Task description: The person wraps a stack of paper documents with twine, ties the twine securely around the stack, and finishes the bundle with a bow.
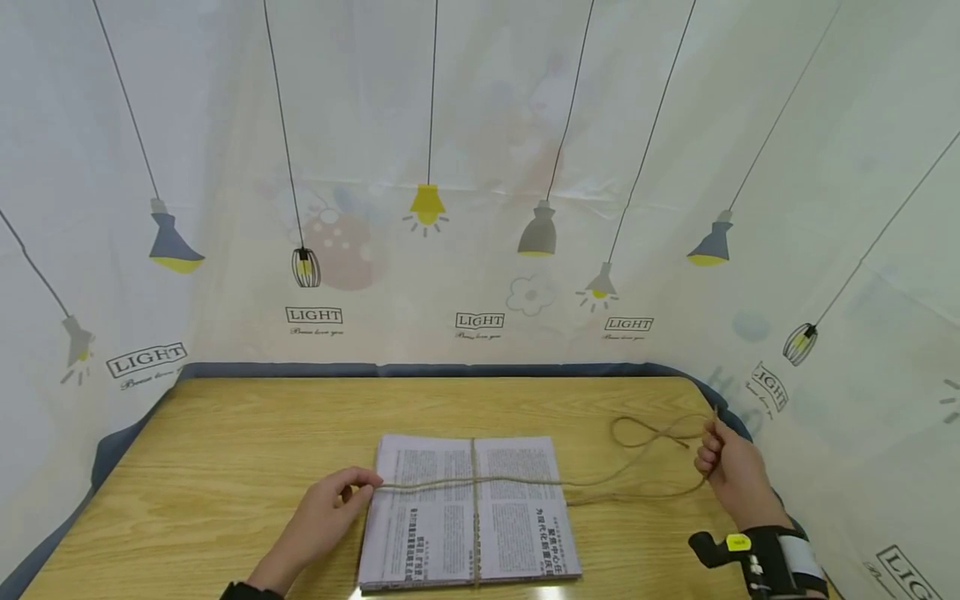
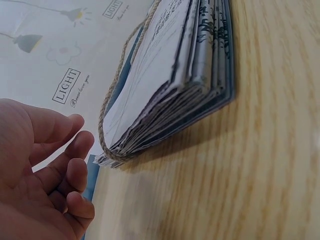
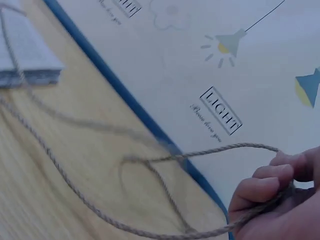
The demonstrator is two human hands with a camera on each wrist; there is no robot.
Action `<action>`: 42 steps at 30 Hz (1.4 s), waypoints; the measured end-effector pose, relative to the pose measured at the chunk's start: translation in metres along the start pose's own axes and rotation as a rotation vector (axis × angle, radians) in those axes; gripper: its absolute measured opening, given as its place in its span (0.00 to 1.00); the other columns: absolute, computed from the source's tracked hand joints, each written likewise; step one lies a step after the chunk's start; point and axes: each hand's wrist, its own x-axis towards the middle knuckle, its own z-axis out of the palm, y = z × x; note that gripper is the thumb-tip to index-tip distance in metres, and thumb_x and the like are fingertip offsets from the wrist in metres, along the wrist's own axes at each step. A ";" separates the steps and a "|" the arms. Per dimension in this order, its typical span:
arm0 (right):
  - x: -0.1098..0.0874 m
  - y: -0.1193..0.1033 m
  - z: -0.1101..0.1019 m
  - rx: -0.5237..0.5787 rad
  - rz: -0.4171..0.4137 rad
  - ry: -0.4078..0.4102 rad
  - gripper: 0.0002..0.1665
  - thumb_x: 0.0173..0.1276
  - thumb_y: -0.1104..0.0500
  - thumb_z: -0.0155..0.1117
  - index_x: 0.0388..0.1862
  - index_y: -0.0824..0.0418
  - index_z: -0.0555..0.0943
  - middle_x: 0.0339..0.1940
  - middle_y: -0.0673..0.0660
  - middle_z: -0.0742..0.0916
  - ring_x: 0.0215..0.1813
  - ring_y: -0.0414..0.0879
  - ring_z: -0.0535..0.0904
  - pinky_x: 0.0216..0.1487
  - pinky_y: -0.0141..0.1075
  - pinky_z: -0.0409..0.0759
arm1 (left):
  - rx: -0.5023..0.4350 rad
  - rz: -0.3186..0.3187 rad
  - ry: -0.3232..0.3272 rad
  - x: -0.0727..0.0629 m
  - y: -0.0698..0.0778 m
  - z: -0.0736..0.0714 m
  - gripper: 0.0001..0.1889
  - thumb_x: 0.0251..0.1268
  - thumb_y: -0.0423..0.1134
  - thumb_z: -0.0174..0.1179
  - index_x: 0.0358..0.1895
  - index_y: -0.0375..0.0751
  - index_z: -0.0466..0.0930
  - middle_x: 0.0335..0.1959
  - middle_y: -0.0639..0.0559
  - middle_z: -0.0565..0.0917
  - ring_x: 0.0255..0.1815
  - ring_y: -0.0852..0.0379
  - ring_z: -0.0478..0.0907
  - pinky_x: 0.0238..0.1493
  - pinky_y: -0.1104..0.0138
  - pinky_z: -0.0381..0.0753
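Observation:
A stack of newspapers (image 1: 513,521) lies flat on the table, with twine (image 1: 528,481) running across it both ways. At the stack's left edge is my left hand (image 1: 326,512), its fingertips beside the twine. The left wrist view shows that hand (image 2: 45,165) with loosely bent fingers and a small gap before the twine (image 2: 105,112) that wraps the stack's edge. Off to the right, my right hand (image 1: 735,471) grips the twine in curled fingers, above the table's right side. In the right wrist view the twine (image 3: 75,187) hangs slack between stack and hand.
The wooden table (image 1: 247,450) carries a loose loop of twine near its back right corner. A pale curtain (image 1: 390,125) printed with hanging lamps surrounds the table at the back and sides. A black strap (image 1: 776,558) is on my right wrist.

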 end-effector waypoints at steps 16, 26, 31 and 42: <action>-0.020 -0.031 0.018 0.332 -0.419 -0.322 0.19 0.78 0.52 0.46 0.59 0.59 0.76 0.29 0.51 0.82 0.30 0.42 0.73 0.36 0.32 0.73 | 0.007 -0.012 0.005 0.000 -0.003 0.003 0.07 0.70 0.36 0.57 0.45 0.49 0.84 0.42 0.55 0.82 0.36 0.60 0.69 0.32 0.71 0.67; -0.030 -0.049 0.034 0.198 -0.560 -0.352 0.22 0.79 0.54 0.42 0.64 0.60 0.73 0.35 0.51 0.85 0.32 0.42 0.77 0.36 0.32 0.75 | 0.007 -0.018 -0.001 0.000 -0.002 0.003 0.07 0.71 0.36 0.57 0.45 0.49 0.83 0.41 0.55 0.81 0.37 0.59 0.69 0.34 0.70 0.67; -0.038 -0.059 0.046 0.201 -0.648 -0.291 0.21 0.77 0.57 0.47 0.64 0.63 0.72 0.38 0.53 0.85 0.34 0.43 0.79 0.35 0.31 0.78 | 0.006 -0.020 -0.004 0.001 -0.002 0.004 0.07 0.71 0.36 0.57 0.45 0.50 0.83 0.41 0.55 0.81 0.37 0.59 0.69 0.33 0.70 0.67; -0.054 -0.070 0.067 -0.021 -0.759 -0.166 0.19 0.76 0.55 0.52 0.55 0.67 0.77 0.27 0.52 0.83 0.26 0.43 0.71 0.29 0.29 0.74 | 0.002 -0.019 -0.011 0.000 -0.002 0.004 0.07 0.71 0.36 0.57 0.45 0.50 0.83 0.41 0.55 0.81 0.37 0.59 0.69 0.33 0.70 0.67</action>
